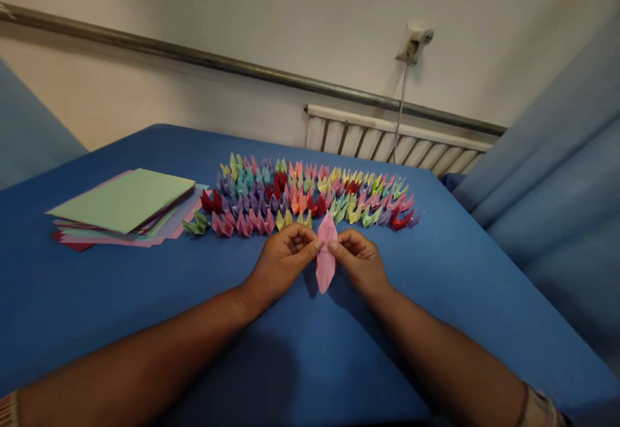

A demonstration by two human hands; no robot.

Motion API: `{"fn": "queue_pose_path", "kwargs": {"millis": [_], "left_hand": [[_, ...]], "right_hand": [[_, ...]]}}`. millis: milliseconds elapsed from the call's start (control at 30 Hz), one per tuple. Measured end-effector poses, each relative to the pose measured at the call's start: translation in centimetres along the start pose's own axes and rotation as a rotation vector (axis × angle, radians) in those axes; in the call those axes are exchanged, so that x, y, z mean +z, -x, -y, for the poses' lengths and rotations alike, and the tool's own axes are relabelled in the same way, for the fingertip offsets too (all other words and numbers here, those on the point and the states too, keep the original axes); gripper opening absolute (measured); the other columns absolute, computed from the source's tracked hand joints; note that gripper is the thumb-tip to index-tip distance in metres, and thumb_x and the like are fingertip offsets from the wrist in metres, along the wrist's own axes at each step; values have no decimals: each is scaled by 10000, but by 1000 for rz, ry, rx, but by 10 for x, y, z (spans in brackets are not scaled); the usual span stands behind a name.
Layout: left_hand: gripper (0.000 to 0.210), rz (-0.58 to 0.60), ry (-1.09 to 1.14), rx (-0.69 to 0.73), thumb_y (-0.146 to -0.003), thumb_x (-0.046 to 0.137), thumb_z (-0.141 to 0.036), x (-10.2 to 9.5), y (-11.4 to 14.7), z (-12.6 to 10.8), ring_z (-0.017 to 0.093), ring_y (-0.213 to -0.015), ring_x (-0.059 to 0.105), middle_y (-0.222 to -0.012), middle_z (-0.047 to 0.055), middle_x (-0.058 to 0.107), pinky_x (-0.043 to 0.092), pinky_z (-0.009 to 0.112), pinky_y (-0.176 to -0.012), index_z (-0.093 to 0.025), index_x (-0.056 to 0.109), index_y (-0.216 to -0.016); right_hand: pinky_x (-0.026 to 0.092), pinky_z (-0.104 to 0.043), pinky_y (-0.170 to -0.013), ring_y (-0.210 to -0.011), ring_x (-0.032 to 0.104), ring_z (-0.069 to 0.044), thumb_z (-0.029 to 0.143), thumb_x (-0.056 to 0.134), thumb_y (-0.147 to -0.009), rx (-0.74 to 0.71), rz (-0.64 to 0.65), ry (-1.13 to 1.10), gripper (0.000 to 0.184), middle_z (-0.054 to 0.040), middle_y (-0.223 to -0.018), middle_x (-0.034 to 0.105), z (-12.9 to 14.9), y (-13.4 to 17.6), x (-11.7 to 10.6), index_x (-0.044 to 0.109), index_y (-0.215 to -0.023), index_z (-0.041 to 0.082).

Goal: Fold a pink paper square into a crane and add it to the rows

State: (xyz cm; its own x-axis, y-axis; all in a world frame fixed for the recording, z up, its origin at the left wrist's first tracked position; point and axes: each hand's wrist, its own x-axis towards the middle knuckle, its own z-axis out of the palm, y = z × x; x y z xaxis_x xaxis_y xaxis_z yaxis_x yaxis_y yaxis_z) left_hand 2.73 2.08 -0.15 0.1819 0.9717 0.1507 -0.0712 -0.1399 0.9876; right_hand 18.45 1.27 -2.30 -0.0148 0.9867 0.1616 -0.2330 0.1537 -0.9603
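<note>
Left hand (283,254) and right hand (357,258) both pinch one pink paper (325,254); one paper stack (126,206) lies left.

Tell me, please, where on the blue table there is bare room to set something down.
The blue table is bare right of the right hand, out to its edge, and between the left hand and the paper stack. It is crowded behind the pink folded paper, where the folded cranes stand in rows.

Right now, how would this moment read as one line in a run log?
left hand: pinching pink folded paper | right hand: pinching same paper | behind: rows of folded paper cranes | left: stack of coloured sheets | surface: blue table
</note>
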Motion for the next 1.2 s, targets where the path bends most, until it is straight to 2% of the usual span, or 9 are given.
{"fn": "queue_pose_path", "kwargs": {"millis": [133,300,500,767,900,1067,1200], "left_hand": [[250,0,133,-65,-719,768,-260,1,-1,1,105,-719,635,-761,-29,646,518,236,-705,-170,576,-852],[277,5,170,-96,-722,768,-269,2,-1,-1,111,-654,643,-726,-31,655,530,238,-644,-171,559,-875],[305,44,184,-102,-750,750,-290,2,0,-2,122,-665,656,-711,-27,667,528,249,-667,-170,558,-955],[400,36,202,-148,-771,748,-343,3,1,-3,121,-698,652,-754,-17,681,526,257,-701,-163,553,-1071],[399,37,232,-150,-666,823,-299,5,-1,-1,117,-708,645,-774,-11,684,516,241,-702,-160,603,-968],[255,-38,192,-140,-683,811,-325,4,-2,-2,91,-623,558,-686,-24,613,457,207,-597,-151,638,-754],[238,-20,283,-206,-717,784,-333,3,0,-4,83,-600,538,-671,-21,610,446,203,-594,-144,641,-736]], "right_hand": [[383,-236,-554,-530,457,-86,428,774,-731,62,23,-81,304,54,-584,550,0,0,-2,597,-671,189],[401,-241,-562,-534,494,-95,424,770,-734,99,38,-117,296,44,-587,581,2,1,-1,597,-683,189],[344,-229,-539,-528,418,-81,410,760,-737,21,-19,-12,301,64,-564,505,3,0,-1,573,-651,190],[327,-239,-538,-530,405,-84,420,725,-761,-21,-1,89,301,64,-574,491,-1,1,-1,548,-666,196],[324,-239,-524,-513,392,-82,391,705,-792,-63,47,189,261,62,-572,492,0,6,1,560,-688,201],[312,-241,-508,-497,373,-83,393,686,-808,-65,99,263,266,64,-555,475,2,9,1,552,-680,202],[312,-243,-523,-516,376,-85,393,678,-815,-52,117,256,268,61,-567,467,2,11,1,550,-684,196]]}}
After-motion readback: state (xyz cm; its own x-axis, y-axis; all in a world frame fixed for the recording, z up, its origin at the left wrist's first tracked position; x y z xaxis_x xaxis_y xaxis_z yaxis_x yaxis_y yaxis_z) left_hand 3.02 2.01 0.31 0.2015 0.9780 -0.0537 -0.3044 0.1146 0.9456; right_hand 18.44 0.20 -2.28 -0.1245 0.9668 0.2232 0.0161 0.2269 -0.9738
